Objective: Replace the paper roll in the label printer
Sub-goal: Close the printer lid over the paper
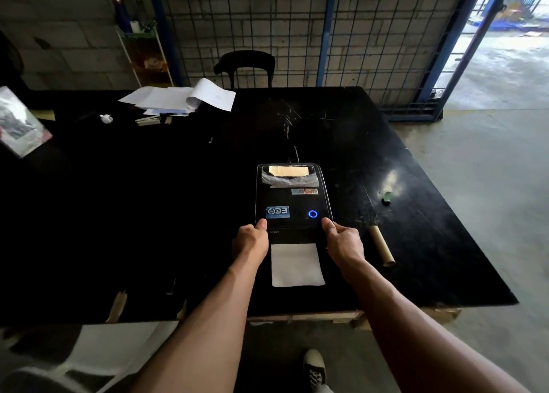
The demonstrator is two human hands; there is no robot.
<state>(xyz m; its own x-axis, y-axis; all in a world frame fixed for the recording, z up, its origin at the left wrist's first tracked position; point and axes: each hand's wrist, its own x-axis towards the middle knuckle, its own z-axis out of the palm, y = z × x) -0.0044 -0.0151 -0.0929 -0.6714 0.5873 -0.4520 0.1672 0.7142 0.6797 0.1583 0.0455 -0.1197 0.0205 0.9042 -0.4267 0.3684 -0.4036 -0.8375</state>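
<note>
A black label printer (292, 198) sits on the black table (178, 199), its lid down and a blue ring light glowing on top. A strip of white label paper (297, 265) sticks out of its front slot toward me. My left hand (251, 239) grips the printer's front left corner, thumb on the lid. My right hand (344, 241) grips the front right corner the same way. An empty brown cardboard core (381, 245) lies on the table just right of my right hand.
Loose white papers (184, 98) lie at the table's far left. A small green scrap (387, 197) lies to the right. A black chair (245, 65) and a blue wire fence (326, 36) stand behind. The table's right edge drops to the concrete floor.
</note>
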